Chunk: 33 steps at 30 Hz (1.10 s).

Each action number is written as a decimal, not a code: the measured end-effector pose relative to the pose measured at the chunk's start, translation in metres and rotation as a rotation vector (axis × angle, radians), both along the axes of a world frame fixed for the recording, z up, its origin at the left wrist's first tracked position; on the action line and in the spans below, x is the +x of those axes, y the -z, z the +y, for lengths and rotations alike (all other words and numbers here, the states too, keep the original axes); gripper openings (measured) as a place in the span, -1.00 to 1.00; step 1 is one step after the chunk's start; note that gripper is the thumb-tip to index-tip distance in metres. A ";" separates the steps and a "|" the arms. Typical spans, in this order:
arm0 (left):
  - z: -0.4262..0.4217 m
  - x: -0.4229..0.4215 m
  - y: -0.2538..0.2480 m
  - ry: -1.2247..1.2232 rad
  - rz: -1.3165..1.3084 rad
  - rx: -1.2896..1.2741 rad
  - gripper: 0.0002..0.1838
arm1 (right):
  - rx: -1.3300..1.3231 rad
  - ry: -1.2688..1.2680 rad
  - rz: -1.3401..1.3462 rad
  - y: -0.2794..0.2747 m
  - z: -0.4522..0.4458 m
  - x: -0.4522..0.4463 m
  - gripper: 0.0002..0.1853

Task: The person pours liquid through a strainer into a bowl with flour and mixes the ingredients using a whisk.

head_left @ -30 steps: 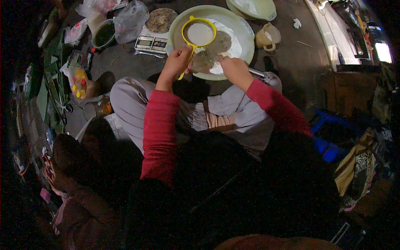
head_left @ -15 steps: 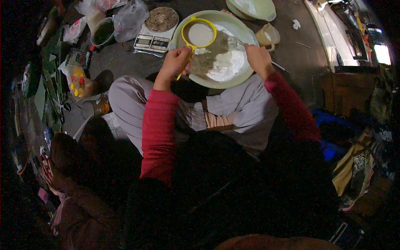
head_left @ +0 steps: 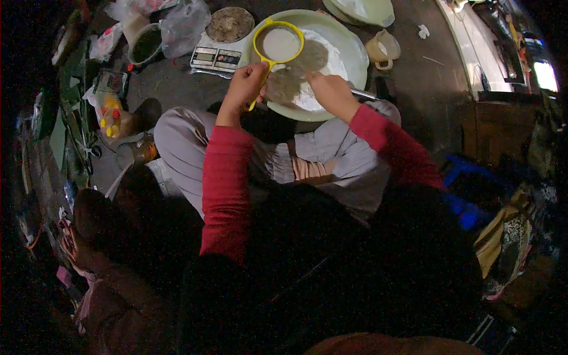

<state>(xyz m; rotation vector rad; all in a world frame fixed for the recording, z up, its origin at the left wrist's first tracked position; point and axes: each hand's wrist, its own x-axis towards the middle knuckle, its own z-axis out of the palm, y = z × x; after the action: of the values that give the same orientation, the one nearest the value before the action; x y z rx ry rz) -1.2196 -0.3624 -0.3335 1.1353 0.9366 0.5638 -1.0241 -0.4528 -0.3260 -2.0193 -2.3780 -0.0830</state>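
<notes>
Sieve (head_left: pixel 279 44) head-outward, handle slanting back-left into gripping left fingers (head_left: pixel 255 71), right fingers (head_left: pixel 319 81) around metal rod (head_left: pixel 363 93)

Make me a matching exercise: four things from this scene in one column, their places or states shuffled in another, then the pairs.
1. Yellow sieve
2. Kitchen scale
3. Handled jug
4. Large basin

A. Right of the large basin
B. Beneath the yellow sieve
C. Gripped by the left hand
D. Bearing a round brownish object

Pairs: 1-C; 2-D; 3-A; 4-B
</notes>
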 end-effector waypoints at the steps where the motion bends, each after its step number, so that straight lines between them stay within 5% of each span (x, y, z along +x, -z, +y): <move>1: 0.000 -0.001 0.000 -0.004 -0.010 0.013 -0.61 | -0.023 -0.038 0.002 -0.004 -0.008 0.006 -0.77; 6: 0.000 -0.002 -0.002 0.012 0.017 -0.005 -0.60 | -0.118 -0.104 -0.088 -0.030 -0.013 0.039 -0.70; 13: 0.002 -0.003 0.003 0.010 -0.040 -0.021 -0.60 | 0.070 0.014 -0.022 -0.002 0.034 0.016 -0.88; 23: 0.001 -0.001 0.001 -0.021 -0.037 -0.018 -0.62 | -0.162 -0.207 -0.135 -0.026 -0.031 -0.002 -0.58; 29: -0.002 -0.002 0.000 -0.016 0.011 -0.007 -0.63 | -0.160 -0.219 -0.180 -0.029 -0.053 0.044 -0.67; 31: 0.000 0.000 0.003 -0.012 -0.015 -0.042 -0.63 | -0.189 -0.058 -0.368 -0.038 -0.045 0.051 -0.75; 33: 0.001 0.001 0.009 -0.008 -0.015 -0.022 -0.63 | -0.095 -0.013 -0.287 -0.029 -0.037 0.076 -0.77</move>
<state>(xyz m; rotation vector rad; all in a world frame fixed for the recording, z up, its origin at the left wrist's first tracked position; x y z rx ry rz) -1.2186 -0.3617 -0.3426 1.1067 0.9329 0.5671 -0.9483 -0.4901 -0.2968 -2.1650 -2.6068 -0.2831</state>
